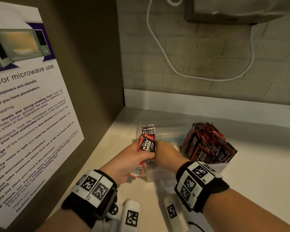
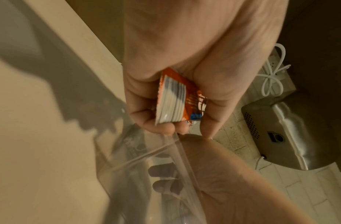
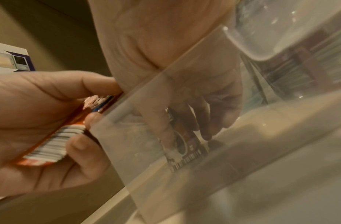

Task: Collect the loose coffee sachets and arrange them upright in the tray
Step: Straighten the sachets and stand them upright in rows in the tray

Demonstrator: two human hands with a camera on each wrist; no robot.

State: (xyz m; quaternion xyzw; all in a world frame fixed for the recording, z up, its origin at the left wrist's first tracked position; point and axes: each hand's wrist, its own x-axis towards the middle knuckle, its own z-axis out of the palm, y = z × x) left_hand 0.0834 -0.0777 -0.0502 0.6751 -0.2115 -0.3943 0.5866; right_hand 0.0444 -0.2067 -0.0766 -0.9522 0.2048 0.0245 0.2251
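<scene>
My left hand grips a bundle of red and black coffee sachets just left of the clear plastic tray. In the left wrist view the bundle lies in the curled fingers, edges showing. My right hand reaches down into the tray. Through the tray wall, its thumb and fingers pinch a sachet standing on the tray floor. A small stack of upright sachets rises behind the left hand's bundle. The two hands touch at the tray's left wall.
A white box packed with upright sachets stands right of the tray. A dark panel with a microwave notice closes the left side. A tiled wall with a white cable runs behind the pale counter.
</scene>
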